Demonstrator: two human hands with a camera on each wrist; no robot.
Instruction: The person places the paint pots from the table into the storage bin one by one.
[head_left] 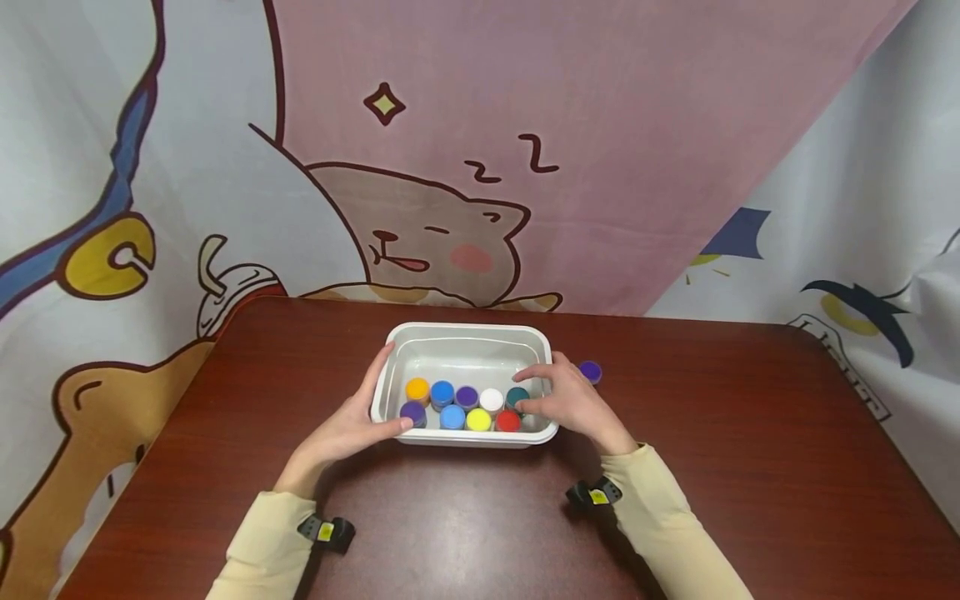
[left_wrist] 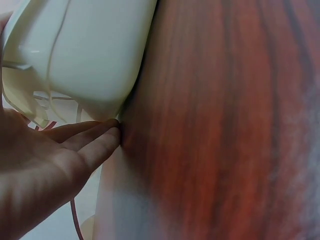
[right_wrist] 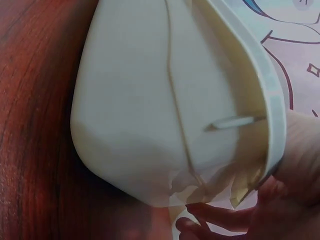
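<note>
A white plastic tray (head_left: pixel 465 440) sits on the table with several small paint pots inside, all grouped along its near half. My left hand (head_left: pixel 351 423) holds the tray's left end, thumb over the near corner beside a purple-lidded pot (head_left: pixel 412 412) and fingers along the outside. My right hand (head_left: pixel 567 398) reaches over the right rim, index finger and thumb spread about a dark green pot (head_left: pixel 517 395); a gap shows behind that pot. In the right wrist view, other fingers (right_wrist: pixel 225 217) lie outside the tray wall. A red pot (head_left: pixel 507 420) stands just below the thumb.
Another purple-lidded pot (head_left: pixel 590 372) is on the brown table (head_left: pixel 465 517) outside the tray, behind my right hand. White, yellow, orange and blue pots share the tray. A printed cartoon curtain (head_left: pixel 600 167) hangs behind the table's far edge.
</note>
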